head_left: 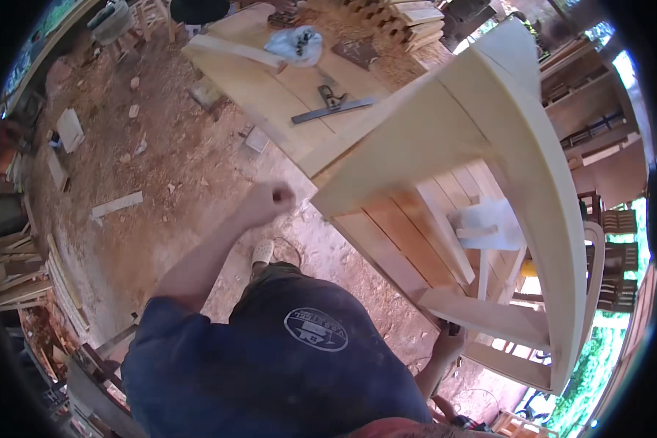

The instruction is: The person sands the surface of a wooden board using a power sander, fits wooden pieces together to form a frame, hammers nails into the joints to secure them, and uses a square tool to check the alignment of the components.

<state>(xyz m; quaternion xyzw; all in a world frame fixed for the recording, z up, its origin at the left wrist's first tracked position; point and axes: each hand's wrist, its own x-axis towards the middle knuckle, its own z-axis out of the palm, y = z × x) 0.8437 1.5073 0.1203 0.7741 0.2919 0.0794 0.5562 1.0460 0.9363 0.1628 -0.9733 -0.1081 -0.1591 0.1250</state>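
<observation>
A large pale wooden frame, with a broad curved side and crosspieces, stands tilted on the right on a plank-topped workbench. Beside its near-left corner, over the dirt floor, hangs my left hand, somewhat blurred, fingers curled into a loose fist around a dark hollow. My right hand is at the frame's lower crosspiece, closed round a small dark object whose kind I cannot make out. Part of that hand is hidden by the wood.
A combination square and a clear plastic bag of small dark pieces lie on the bench. Wood shavings and stacked timber are at its far end. Offcuts litter the floor; scrap wood is piled left.
</observation>
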